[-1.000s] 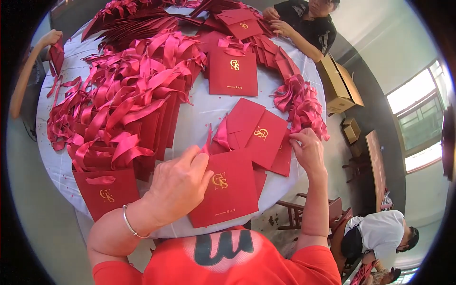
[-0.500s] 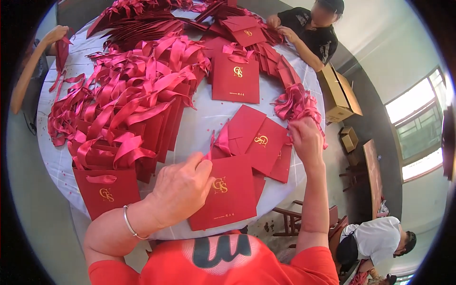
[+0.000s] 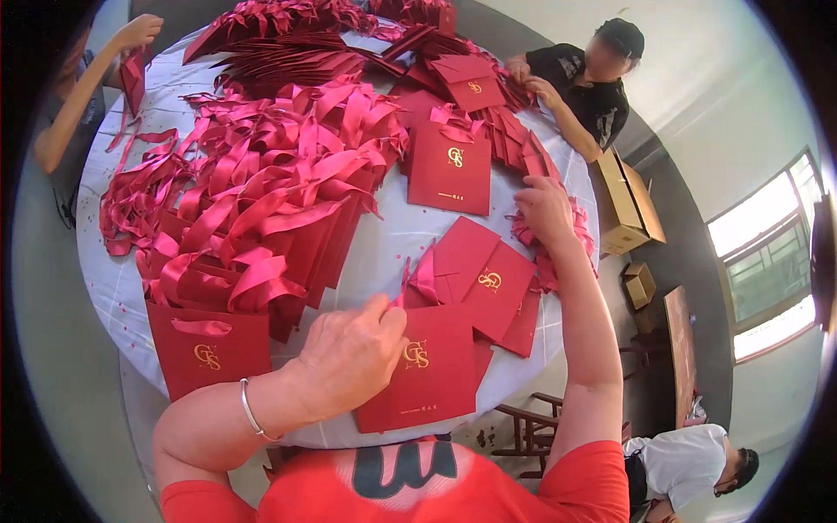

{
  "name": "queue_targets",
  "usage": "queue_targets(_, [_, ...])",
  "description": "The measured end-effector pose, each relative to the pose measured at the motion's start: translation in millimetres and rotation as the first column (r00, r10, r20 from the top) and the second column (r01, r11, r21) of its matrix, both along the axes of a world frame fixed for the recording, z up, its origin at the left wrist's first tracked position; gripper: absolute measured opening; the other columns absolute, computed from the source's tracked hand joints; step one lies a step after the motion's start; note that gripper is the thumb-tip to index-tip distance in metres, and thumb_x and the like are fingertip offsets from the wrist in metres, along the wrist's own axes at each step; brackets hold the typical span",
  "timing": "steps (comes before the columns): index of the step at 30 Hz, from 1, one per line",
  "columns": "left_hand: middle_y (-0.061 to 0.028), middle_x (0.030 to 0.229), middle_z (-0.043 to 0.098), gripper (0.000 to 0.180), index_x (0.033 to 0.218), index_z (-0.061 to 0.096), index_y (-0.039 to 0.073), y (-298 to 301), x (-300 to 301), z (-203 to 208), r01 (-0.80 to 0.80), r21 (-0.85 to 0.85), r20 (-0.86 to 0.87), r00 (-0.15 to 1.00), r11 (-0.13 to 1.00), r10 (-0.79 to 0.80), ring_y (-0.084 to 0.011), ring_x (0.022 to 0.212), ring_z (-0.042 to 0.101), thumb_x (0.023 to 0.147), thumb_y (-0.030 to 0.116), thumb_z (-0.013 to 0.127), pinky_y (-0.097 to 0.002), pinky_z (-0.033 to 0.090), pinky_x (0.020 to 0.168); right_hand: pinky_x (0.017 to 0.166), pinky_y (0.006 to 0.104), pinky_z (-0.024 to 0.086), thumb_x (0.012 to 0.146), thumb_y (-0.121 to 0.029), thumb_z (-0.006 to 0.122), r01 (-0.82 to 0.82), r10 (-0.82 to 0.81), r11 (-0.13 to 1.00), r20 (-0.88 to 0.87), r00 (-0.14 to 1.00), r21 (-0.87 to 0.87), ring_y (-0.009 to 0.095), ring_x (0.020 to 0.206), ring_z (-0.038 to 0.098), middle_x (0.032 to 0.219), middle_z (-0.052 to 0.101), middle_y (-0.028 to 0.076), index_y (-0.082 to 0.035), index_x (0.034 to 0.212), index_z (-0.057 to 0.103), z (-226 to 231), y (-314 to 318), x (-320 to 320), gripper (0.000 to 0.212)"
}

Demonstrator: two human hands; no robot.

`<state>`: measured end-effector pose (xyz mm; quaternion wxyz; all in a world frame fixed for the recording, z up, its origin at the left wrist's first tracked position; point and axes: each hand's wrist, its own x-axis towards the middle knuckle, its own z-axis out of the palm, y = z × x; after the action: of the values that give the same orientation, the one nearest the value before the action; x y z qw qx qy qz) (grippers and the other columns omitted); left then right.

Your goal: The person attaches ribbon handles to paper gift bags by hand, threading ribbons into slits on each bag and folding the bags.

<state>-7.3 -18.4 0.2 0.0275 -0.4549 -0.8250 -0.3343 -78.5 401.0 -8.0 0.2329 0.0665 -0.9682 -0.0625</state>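
My left hand point(image 3: 353, 353) is closed at the top edge of a red paper gift bag point(image 3: 418, 383) with a gold emblem, lying at the table's near edge. A pink ribbon point(image 3: 425, 277) stands up just beyond its fingertips. Behind that bag, more flat red bags point(image 3: 493, 292) overlap one another. My right hand point(image 3: 545, 209) is stretched out at the right, its fingers curled together over a heap of loose pink ribbons point(image 3: 580, 231). Whatever those fingers hold is hidden. A single bag with a ribbon handle point(image 3: 449, 170) lies further in.
Ribbon-handled bags point(image 3: 209, 353) stand in a large cluster on the left of the round, white-covered table point(image 3: 105, 301). Flat bags are stacked at the back point(image 3: 288, 61). Co-workers point(image 3: 580, 87) handle items at the far right and far left. Cardboard boxes point(image 3: 623, 209) stand beyond the table.
My right hand has moved further away across the ribbon heap. My left hand stays at the front bag's top edge. The whole view has shifted slightly.
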Motion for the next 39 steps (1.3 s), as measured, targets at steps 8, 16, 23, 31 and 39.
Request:
queue_targets(8, [-0.0191, 0.094, 0.057, 0.018, 0.089, 0.055, 0.001, 2.4, 3.1, 3.1, 0.006, 0.092, -0.027, 1.0, 0.996, -0.003, -0.0372, 0.066, 0.065, 0.083, 0.011, 0.068, -0.0449, 0.053, 0.056, 0.078, 0.0229, 0.05, 0.094, -0.015, 0.067, -0.339, -0.253, 0.29, -0.413, 0.875, -0.895, 0.01, 0.086, 0.063, 0.098, 0.072, 0.007, 0.003, 0.109, 0.071, 94.3, 23.2, 2.5, 0.024])
queue_targets(16, [-0.0151, 0.113, 0.067, 0.024, 0.106, 0.064, 0.003, 3.8, -3.0, -6.5, 0.085, 0.031, 0.062, 0.994, 0.996, -0.087, -0.0342, 0.09, 0.068, 0.083, 0.009, 0.067, -0.0414, 0.057, 0.072, 0.085, 0.0281, 0.055, 0.095, -0.012, 0.066, -0.626, -0.218, 0.343, -0.707, 0.672, -0.7, 0.018, 0.09, 0.067, 0.099, 0.07, 0.013, 0.005, 0.125, 0.059, 168.3, -50.4, 63.2, 0.036])
queue_targets(23, [-0.0171, 0.104, 0.068, 0.02, 0.107, 0.063, 0.0, 8.3, -12.8, -9.8, 0.066, 0.186, 0.28, 0.953, 0.98, -0.117, -0.0337, 0.089, 0.068, 0.087, 0.002, 0.061, -0.0384, 0.055, 0.073, 0.066, 0.0277, 0.05, 0.095, -0.004, 0.059, -0.579, 0.219, 0.362, -0.537, 0.815, -0.731, 0.02, 0.073, 0.063, 0.083, 0.067, 0.013, 0.005, 0.099, 0.061, 123.5, -149.0, 153.8, 0.01])
queue_targets(31, [-0.0144, 0.09, 0.07, 0.019, 0.11, 0.063, -0.001, 7.9, -12.8, -3.5, 0.004, 0.2, 0.45, 0.888, 0.98, -0.095, -0.0185, 0.067, 0.068, 0.093, 0.0, 0.054, -0.0314, 0.053, 0.062, 0.055, 0.0263, 0.048, 0.074, 0.001, 0.08, -0.18, 0.28, 0.64, 0.008, 0.96, -0.747, 0.016, 0.065, 0.065, 0.075, 0.069, 0.007, -0.002, 0.084, 0.068, 25.8, -205.9, 178.8, 0.016])
queue_targets(39, [-0.0092, 0.081, 0.068, 0.02, 0.114, 0.06, -0.004, 11.4, -9.8, 14.3, 0.078, 0.053, 0.785, 0.613, 0.996, -0.089, -0.0099, 0.054, 0.063, 0.097, -0.001, 0.048, -0.026, 0.049, 0.052, 0.051, 0.0317, 0.046, 0.071, -0.006, 0.081, -0.495, 0.474, 0.803, -0.146, 0.868, -0.334, 0.02, 0.061, 0.059, 0.085, 0.063, 0.006, -0.005, 0.098, 0.065, -21.4, -222.6, 190.1, 0.031])
